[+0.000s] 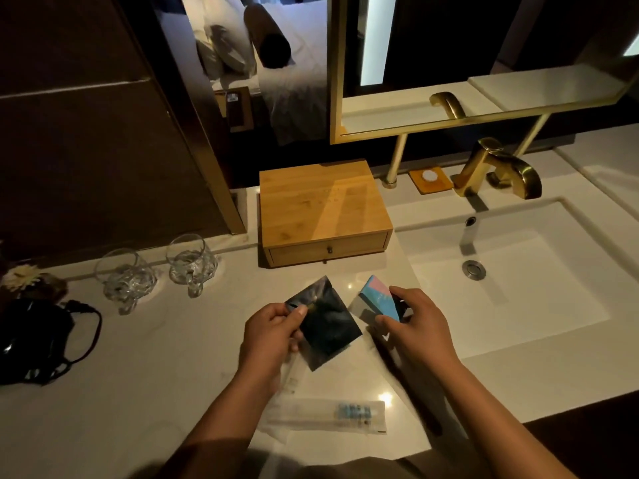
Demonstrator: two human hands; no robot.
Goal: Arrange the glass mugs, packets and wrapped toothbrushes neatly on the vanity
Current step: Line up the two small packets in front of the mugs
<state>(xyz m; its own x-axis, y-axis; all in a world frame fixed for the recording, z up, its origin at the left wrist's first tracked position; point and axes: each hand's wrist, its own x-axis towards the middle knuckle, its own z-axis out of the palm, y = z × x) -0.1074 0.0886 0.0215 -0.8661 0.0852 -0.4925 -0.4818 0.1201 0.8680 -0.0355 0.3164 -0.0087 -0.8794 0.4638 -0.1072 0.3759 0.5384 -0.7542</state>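
Nearest the camera, a wrapped toothbrush lies flat on the white surface, with another clear wrapper partly hidden under the left forearm. Just beyond it, the left hand has its grip pinched on the edge of a dark foil packet, thumb on top, holding it tilted above the surface. Beside it, the right hand has its grip clasped around a small blue-and-pink box, also lifted. To the left a black pouch with a cord rests near the surface's edge. Farther back stand two glass mugs, side by side and upright. Behind them sits a wooden drawer box, with the sink basin and gold faucet to the right.
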